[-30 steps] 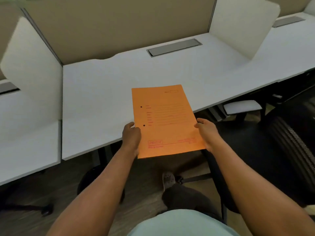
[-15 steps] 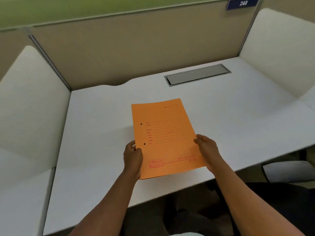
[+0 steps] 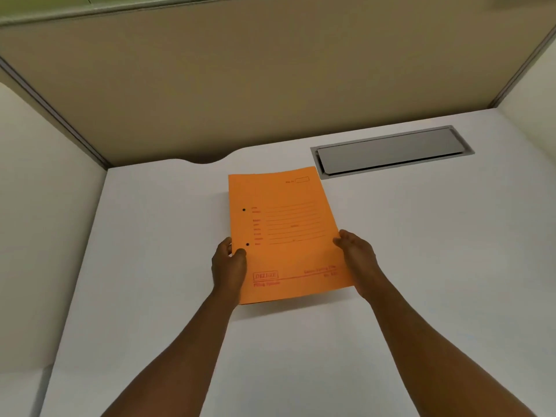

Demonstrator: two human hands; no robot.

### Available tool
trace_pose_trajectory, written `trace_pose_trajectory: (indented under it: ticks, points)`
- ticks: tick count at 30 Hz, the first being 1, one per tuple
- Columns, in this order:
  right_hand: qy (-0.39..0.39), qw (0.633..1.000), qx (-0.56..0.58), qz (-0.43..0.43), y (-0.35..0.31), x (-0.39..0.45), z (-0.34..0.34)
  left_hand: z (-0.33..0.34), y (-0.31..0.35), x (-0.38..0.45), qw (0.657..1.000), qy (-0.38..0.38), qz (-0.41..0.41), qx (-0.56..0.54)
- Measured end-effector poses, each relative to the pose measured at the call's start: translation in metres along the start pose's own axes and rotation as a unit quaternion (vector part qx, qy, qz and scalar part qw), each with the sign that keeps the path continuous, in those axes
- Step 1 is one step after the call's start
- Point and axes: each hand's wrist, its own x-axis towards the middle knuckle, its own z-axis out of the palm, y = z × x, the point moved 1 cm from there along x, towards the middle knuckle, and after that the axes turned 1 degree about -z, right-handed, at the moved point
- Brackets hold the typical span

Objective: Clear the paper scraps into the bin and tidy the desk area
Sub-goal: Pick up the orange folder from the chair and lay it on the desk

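An orange file folder [image 3: 285, 230] with red printed lines and two punch holes is held low over the white desk [image 3: 150, 266], near its middle. My left hand [image 3: 228, 263] grips the folder's left edge, thumb on top by the lower hole. My right hand [image 3: 358, 257] holds the right edge, fingers curled under it. The folder's far end looks close to the desk surface; I cannot tell whether it touches. No paper scraps and no bin are in view.
A grey cable hatch [image 3: 391, 150] is set into the desk at the back right. A beige partition [image 3: 270, 73] closes the back, and white side screens [image 3: 39, 182] stand left and right. A curved cut-out [image 3: 207, 159] notches the desk's back edge.
I have come closer to the desk, and the folder has moved from past the front edge to over the desk's middle, further in. Both hands keep the same grip.
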Motion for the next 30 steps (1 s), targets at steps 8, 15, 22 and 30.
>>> trace_pose_trajectory:
  ticks: [8,15,22,30]
  points:
    - [-0.007,0.999,-0.034,-0.021,-0.025,0.096,0.016,0.038,0.024,0.084,0.999,0.034,0.014,0.001]
    - [-0.015,0.994,-0.106,-0.031,-0.024,0.157,0.039,0.065,0.022,0.146,0.99,0.08,0.02,0.114]
    - [-0.003,0.888,-0.42,-0.187,0.009,0.172,0.059,0.083,-0.013,0.157,0.85,0.033,0.208,0.482]
    - [0.027,0.787,-0.561,-0.255,0.039,0.171,0.066,0.084,-0.042,0.166,0.817,0.028,0.258,0.515]
